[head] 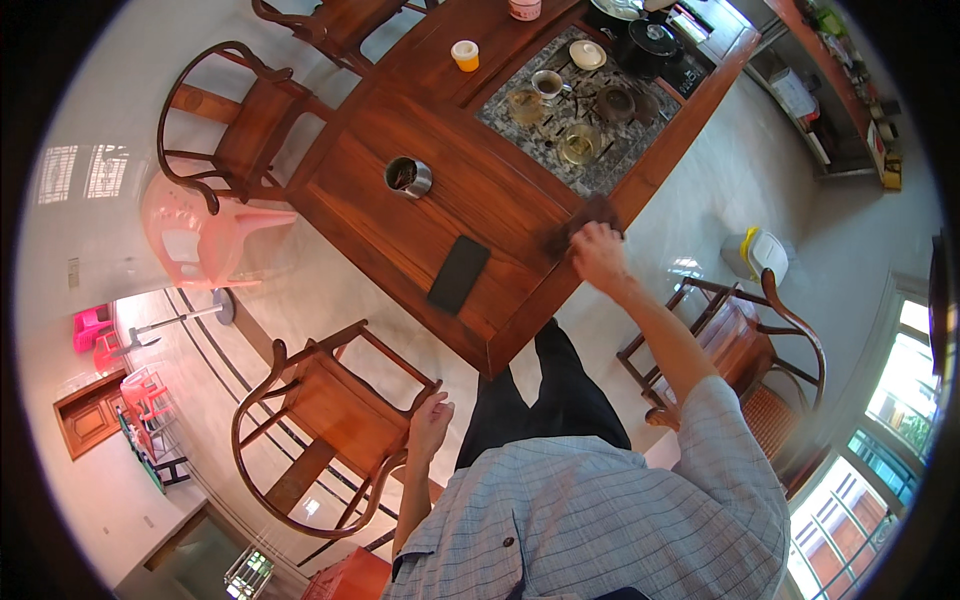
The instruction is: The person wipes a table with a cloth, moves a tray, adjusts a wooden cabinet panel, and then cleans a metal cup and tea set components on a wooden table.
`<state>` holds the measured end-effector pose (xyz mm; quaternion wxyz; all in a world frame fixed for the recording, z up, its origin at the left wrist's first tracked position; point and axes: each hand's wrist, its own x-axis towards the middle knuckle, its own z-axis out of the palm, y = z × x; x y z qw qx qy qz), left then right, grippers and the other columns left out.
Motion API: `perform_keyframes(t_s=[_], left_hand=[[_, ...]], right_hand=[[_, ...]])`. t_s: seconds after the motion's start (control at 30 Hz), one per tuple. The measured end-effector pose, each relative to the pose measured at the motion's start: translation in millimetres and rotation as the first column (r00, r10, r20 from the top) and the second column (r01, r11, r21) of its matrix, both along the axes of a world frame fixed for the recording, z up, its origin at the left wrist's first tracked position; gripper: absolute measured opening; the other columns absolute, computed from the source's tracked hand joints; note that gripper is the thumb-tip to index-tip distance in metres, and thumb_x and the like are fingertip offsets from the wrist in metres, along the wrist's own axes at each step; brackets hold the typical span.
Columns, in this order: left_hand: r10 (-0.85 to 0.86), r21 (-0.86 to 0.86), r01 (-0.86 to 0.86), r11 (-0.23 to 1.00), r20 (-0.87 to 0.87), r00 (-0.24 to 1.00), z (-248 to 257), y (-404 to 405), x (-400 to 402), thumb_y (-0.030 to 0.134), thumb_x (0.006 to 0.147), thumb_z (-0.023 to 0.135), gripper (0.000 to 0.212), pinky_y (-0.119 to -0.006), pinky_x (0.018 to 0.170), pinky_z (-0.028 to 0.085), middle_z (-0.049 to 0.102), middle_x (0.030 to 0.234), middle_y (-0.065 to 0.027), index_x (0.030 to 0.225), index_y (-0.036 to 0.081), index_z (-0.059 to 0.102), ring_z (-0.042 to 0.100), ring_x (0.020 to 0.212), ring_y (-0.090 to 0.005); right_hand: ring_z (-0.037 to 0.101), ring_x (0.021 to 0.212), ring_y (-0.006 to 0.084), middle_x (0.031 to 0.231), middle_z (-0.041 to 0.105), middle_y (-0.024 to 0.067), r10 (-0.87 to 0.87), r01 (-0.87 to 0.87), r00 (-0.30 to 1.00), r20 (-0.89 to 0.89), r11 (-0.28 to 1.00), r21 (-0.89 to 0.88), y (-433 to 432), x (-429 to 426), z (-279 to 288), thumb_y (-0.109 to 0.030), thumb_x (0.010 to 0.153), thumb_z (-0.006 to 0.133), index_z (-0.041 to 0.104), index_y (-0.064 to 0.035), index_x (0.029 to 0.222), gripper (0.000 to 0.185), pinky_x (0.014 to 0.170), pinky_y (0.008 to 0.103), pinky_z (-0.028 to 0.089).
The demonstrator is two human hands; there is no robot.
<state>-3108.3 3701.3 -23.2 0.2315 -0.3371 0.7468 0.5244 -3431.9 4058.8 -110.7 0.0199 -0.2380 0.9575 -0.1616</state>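
Note:
My right hand (pixel 600 255) presses on a dark brown cloth (pixel 598 213) at the right edge of the wooden tea table (pixel 495 202). The cloth is blurred and lies close to the table's stone inlay (pixel 517 75). Down at my side, my left hand (pixel 430 427) hangs with loosely bent fingers and holds nothing. It is nearest to the arm of a wooden armchair (pixel 341 416); I cannot tell whether they touch. A black flat object (pixel 459 274), like a smartphone, lies on the tabletop. Beyond it stands a metal canister (pixel 409 178) with thin dark items inside.
On the inlay are a glass cup (pixel 580 144), a glass pitcher (pixel 547 84), a white lidded bowl (pixel 587 55) and a black pot (pixel 651 41). A yellow-and-white cup (pixel 466 56) stands farther left. A wooden chair (pixel 727 337) and a waste bin (pixel 756 253) are at right.

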Motion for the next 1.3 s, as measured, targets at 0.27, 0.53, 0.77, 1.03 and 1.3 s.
perform_keyframes(t_s=[0.27,0.53,0.77,1.03,1.3], left_hand=[[-0.045,-0.037,0.042,0.998,-0.08,0.996,-17,23,-26,0.024,0.093,0.071,0.037,-0.032,0.077,0.055,0.069,0.09,-0.0117,0.121,0.0,0.066,0.067,0.082,-0.0197],[-0.325,-0.422,0.198,0.885,-0.252,0.912,-45,44,-124,0.023,0.087,0.074,0.044,-0.042,0.097,0.049,0.059,0.12,-0.0207,0.125,0.002,0.064,0.059,0.111,-0.0363],[-0.407,-0.674,0.247,0.696,-0.087,0.909,-43,50,-208,0.024,0.072,0.086,0.094,-0.068,0.108,0.031,0.028,0.155,-0.0253,0.152,0.016,0.036,0.029,0.142,-0.0509],[-0.502,-0.679,0.402,0.615,0.056,0.863,-55,50,-236,0.023,0.074,0.084,0.095,-0.057,0.102,0.037,0.044,0.134,-0.0209,0.155,0.016,0.034,0.043,0.126,-0.0409],[-0.469,-0.746,0.293,0.598,-0.028,0.883,-60,70,-213,0.025,0.075,0.081,0.09,-0.053,0.089,0.044,0.051,0.117,-0.0205,0.153,0.017,0.037,0.053,0.111,-0.0398]], right_hand=[[0.051,0.107,0.0358,0.11,0.053,0.013,-0.143,0.124,0.983,0.115,0.981,0.151,-55,47,-6,-0.015,0.08,0.068,0.067,-0.0154,0.099,0.019,0.081,0.0515,0.045],[0.05,0.106,0.0293,0.106,0.052,0.01,0.54,-0.535,0.842,0.003,0.836,-0.121,-76,80,-1,-0.017,0.081,0.064,0.068,-0.0158,0.097,0.016,0.085,0.0446,0.04],[0.052,0.114,0.0367,0.123,0.055,0.012,-0.165,0.164,0.986,-0.002,0.981,-0.107,1,-22,7,-0.014,0.08,0.074,0.067,-0.0139,0.114,0.035,0.09,0.0494,0.047],[0.05,0.107,0.0371,0.117,0.05,0.0149,0.008,-0.009,0.993,0.115,1.0,0.005,-55,53,12,-0.02,0.081,0.075,0.061,-0.0155,0.129,0.05,0.078,0.0495,0.047],[0.053,0.104,0.0352,0.11,0.051,0.0139,0.304,-0.284,0.934,0.186,0.951,-0.125,-37,39,0,-0.01,0.08,0.068,0.066,-0.015,0.118,0.038,0.078,0.0474,0.052]])
